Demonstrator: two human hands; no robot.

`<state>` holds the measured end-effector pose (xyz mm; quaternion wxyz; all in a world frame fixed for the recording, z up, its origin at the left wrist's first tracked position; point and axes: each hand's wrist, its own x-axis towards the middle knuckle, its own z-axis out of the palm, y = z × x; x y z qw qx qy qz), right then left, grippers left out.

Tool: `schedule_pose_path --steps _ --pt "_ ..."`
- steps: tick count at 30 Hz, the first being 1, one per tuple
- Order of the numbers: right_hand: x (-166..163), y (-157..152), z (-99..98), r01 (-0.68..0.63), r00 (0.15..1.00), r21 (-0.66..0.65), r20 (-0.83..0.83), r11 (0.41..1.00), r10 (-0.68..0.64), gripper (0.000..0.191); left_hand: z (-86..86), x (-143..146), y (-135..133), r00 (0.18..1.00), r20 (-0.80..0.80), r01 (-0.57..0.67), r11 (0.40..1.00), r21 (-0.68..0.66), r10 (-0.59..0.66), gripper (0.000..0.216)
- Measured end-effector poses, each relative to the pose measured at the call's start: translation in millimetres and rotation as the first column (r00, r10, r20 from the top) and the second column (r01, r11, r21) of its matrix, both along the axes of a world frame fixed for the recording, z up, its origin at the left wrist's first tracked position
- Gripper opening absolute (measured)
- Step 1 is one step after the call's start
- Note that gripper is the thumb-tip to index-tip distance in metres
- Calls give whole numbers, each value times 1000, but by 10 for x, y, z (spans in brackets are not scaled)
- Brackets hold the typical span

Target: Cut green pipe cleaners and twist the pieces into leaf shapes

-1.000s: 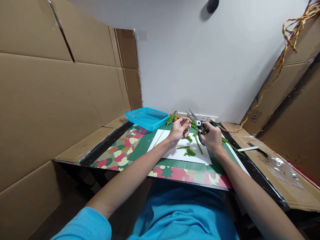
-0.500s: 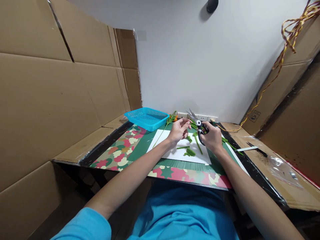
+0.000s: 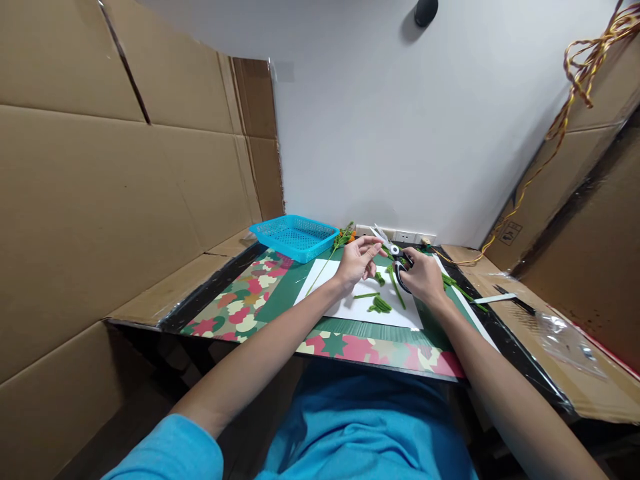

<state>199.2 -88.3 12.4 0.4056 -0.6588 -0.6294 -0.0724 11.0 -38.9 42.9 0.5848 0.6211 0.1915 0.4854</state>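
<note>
My right hand (image 3: 424, 275) grips black-handled scissors (image 3: 393, 255) with the blades pointing up and left toward my left hand. My left hand (image 3: 359, 259) hovers over a white sheet (image 3: 350, 308), its fingers pinched on a thin green stem that I can barely make out. Several cut green pipe-cleaner pieces (image 3: 379, 304) lie on the sheet below both hands. A long green stem (image 3: 325, 265) runs from the sheet's left edge up to a leafy orange flower (image 3: 346, 235).
A blue plastic basket (image 3: 294, 235) stands at the back left on a camouflage-patterned mat (image 3: 240, 303). Cardboard walls enclose left and right. A wall socket strip (image 3: 407, 235) sits at the back. A white strip (image 3: 495, 297) and clear plastic bag (image 3: 567, 340) lie on the right.
The scissors have tipped lower and their blades have closed toward my left fingers. Both hands otherwise stay in place.
</note>
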Motion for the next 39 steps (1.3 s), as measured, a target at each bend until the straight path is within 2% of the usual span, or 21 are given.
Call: schedule_pose_path --steps 7,13,17,20,23,25,27,30,32,35,39 --pt "6 1 27 34 999 -22 11 999 -34 41 -5 -4 16 998 -21 -53 999 10 53 53" --pt "52 47 -18 125 990 -157 83 980 -113 49 1 -11 13 997 -4 -76 997 0 76 51" --pt "97 59 -28 81 997 -148 15 986 -80 47 -1 1 13 995 16 -102 995 -15 102 51" --pt "97 64 -4 -1 996 -64 -90 998 -5 39 -20 17 32 990 54 -126 992 -27 127 48" --pt "62 81 25 -139 947 14 -292 990 137 45 -35 30 53 991 53 -118 993 -22 119 48" --pt "33 98 38 -269 837 66 -478 961 267 52 -41 36 59 995 27 -93 996 -10 93 48" --pt "16 113 47 -345 696 153 -621 926 362 57 -45 40 55 998 -18 -55 998 3 55 47" --pt "22 111 63 -325 577 282 -697 903 426 63 -55 45 25 995 -100 8 1000 20 -6 46" --pt "26 85 83 -302 576 334 -683 893 450 63 -64 52 -12 989 -142 46 999 27 -42 47" --pt "-22 18 117 -261 650 408 -596 875 472 55 -74 73 -84 981 -182 77 996 42 -68 50" --pt "-188 -67 133 -206 723 532 -482 821 494 44 -83 110 -161 979 -200 63 993 102 -41 50"
